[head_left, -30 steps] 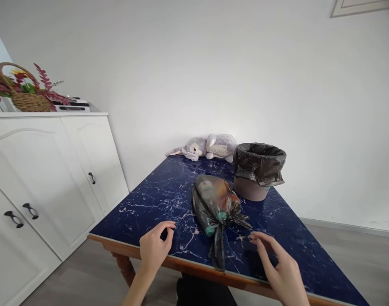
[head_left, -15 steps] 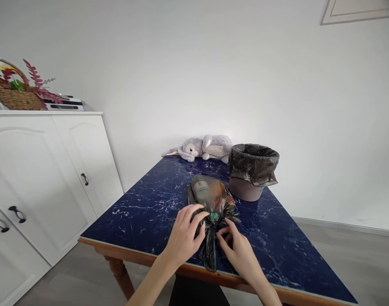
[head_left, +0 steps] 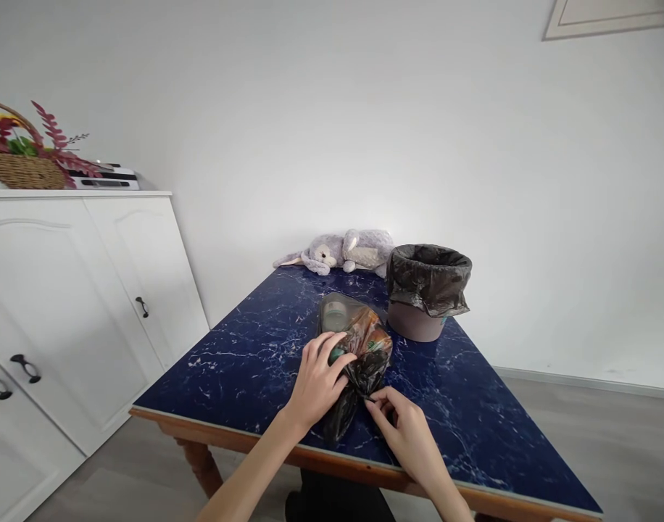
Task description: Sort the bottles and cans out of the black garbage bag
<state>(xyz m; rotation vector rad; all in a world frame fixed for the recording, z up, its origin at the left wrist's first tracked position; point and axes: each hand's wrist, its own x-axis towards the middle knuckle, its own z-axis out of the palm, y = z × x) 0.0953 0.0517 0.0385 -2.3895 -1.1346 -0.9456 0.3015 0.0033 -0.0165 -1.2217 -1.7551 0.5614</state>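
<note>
Narrow and pinching a strand at the gathered neck of the filled black bag [head_left: 364, 326], the right grip [head_left: 407, 428] works just above the near edge of the blue counter [head_left: 245, 355]. The left grip [head_left: 315, 380] lies over the bag's near left side, fingers curved and partly spread; whether it pinches any plastic, I cannot tell. The bag lies on the counter, left of the lined bin [head_left: 413, 322], with a plush toy [head_left: 364, 250] on the far side by the wall.

The step in hand looks like handling the bag's neck. The next move seems to call for a steady left grip on the body and a light, careful pull on the thin plastic.
</note>
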